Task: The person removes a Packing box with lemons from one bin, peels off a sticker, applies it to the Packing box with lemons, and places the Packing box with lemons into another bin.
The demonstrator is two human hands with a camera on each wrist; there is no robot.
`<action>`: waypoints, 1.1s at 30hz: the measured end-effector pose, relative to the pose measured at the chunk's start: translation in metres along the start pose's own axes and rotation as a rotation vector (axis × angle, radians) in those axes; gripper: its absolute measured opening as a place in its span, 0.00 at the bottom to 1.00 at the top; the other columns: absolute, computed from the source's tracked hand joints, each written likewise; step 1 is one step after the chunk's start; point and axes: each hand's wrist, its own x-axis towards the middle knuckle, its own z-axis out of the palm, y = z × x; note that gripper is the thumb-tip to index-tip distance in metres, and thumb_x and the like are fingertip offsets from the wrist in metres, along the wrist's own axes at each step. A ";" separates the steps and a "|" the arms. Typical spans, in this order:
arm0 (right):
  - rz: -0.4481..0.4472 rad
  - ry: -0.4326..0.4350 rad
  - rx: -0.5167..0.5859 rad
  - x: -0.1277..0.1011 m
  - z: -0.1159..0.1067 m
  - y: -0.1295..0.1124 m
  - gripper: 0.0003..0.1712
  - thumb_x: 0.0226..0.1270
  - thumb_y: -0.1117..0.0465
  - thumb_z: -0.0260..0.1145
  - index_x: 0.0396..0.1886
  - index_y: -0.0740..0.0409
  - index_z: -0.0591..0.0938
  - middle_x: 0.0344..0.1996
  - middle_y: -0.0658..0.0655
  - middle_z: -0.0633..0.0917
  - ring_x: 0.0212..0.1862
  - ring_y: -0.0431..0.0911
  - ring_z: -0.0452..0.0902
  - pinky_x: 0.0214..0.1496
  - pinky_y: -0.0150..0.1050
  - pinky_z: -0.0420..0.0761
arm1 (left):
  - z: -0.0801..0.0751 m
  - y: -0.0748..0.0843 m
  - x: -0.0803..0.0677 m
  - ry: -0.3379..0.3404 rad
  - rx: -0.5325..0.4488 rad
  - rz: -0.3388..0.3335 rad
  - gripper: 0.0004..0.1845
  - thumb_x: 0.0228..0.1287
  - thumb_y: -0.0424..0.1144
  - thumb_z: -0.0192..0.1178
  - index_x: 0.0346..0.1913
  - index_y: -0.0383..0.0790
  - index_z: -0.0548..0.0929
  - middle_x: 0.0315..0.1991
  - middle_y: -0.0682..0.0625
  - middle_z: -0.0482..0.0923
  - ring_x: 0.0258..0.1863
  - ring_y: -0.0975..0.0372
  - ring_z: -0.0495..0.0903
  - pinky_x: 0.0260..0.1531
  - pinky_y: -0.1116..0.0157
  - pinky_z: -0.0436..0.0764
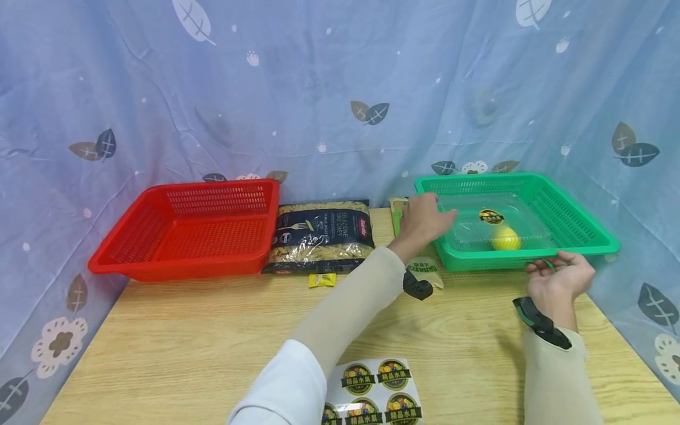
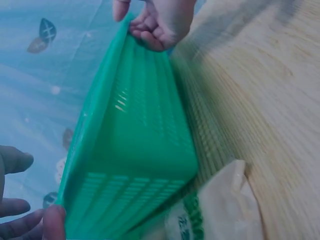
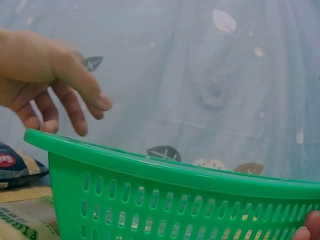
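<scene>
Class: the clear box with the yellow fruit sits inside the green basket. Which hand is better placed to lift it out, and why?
Probably the left hand: it hovers open over the green basket's left rim, next to the clear box. The right hand grips the near rim.

**Colours and patterns on the bench**

My green basket (image 1: 579, 236) is one solid green, its walls slotted in a grid. In it lies a yellow ball (image 1: 506, 238) under a clear box with a black-and-yellow round label (image 1: 491, 216). The red basket (image 1: 191, 233) has the same slotted grid. Pasta bag (image 1: 321, 236): dark navy, white lettering, red logo. Backdrop cloth (image 1: 319, 88): pale blue, grey-brown leaves, white spots. Tabletop (image 1: 202, 330): light wood grain. My sleeves are beige.
</scene>
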 end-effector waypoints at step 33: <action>-0.732 -0.117 0.093 -0.078 0.067 0.034 0.07 0.67 0.74 0.47 0.39 0.60 0.69 0.31 0.56 0.68 0.23 0.48 0.57 0.20 0.35 0.59 | -0.118 -0.102 -0.066 0.223 -0.270 0.202 0.15 0.66 0.43 0.66 0.53 0.46 0.80 0.36 0.50 0.78 0.32 0.60 0.78 0.36 0.61 0.76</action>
